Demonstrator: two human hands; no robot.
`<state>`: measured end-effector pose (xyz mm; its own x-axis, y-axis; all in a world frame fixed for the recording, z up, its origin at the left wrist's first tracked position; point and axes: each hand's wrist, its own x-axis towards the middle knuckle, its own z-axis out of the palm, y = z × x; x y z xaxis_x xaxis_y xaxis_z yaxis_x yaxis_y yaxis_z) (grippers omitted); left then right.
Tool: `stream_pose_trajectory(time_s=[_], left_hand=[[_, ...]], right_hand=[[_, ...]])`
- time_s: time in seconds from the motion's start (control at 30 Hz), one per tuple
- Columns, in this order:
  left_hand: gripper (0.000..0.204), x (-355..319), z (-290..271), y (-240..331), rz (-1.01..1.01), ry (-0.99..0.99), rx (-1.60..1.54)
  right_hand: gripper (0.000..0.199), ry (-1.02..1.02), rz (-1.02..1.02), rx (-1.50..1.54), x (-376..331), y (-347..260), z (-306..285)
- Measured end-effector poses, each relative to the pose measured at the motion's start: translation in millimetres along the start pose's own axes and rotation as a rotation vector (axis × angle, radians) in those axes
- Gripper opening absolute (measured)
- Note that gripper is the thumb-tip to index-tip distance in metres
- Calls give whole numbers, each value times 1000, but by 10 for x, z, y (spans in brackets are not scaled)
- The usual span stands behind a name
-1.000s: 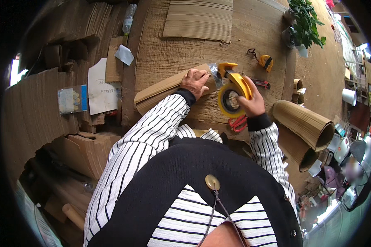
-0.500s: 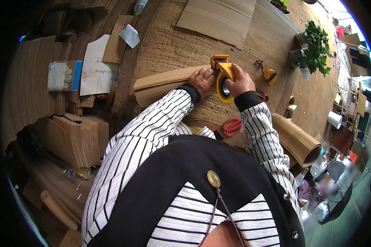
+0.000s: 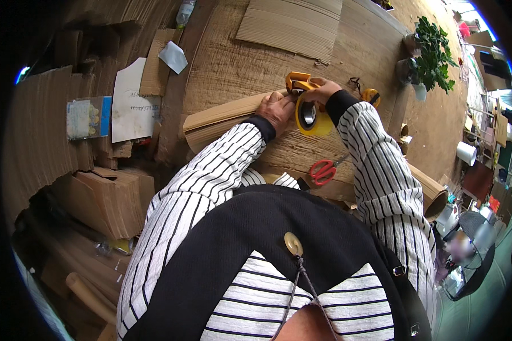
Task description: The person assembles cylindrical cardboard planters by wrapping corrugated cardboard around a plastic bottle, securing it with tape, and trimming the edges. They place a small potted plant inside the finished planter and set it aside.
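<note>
My left hand (image 3: 276, 112) is closed around the right end of a rolled-up piece of corrugated cardboard (image 3: 224, 118) lying on the wooden table. My right hand (image 3: 324, 90) grips a yellow tape dispenser (image 3: 295, 79), with a large roll of clear yellowish tape (image 3: 318, 124) on it. The dispenser's head meets the cardboard roll's end, right beside my left fingers. Whether tape is stuck to the cardboard there I cannot tell. Red-handled scissors (image 3: 323, 172) lie on the table nearer to me, below the tape.
A flat cardboard sheet (image 3: 290, 25) lies at the far side of the table. A yellow tape measure (image 3: 371, 97) sits beyond my right wrist. Another cardboard roll (image 3: 429, 193) shows past my right forearm. Stacked cardboard (image 3: 108, 199) stands at left, and potted plants (image 3: 433, 54) at far right.
My right hand has moved up and turned, tilting the tape dispenser, and its forearm has swung right. More of the scissors shows now. My left hand stays at the cardboard roll's end.
</note>
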<state>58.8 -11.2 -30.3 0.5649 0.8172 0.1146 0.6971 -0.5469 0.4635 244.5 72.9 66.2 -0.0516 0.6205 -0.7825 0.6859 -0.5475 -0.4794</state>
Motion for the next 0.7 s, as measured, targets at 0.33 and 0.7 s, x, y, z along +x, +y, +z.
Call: stream_pose_trajectory(time_s=[0.33, 0.7], left_hand=[[68, 100, -155, -135, -98, -6, -106], [93, 357, -35, 30, -124, -306, 349]], right_hand=[[73, 487, -337, -42, -1194, 1138, 898], [70, 499, -246, -96, -914, 1111, 1002]])
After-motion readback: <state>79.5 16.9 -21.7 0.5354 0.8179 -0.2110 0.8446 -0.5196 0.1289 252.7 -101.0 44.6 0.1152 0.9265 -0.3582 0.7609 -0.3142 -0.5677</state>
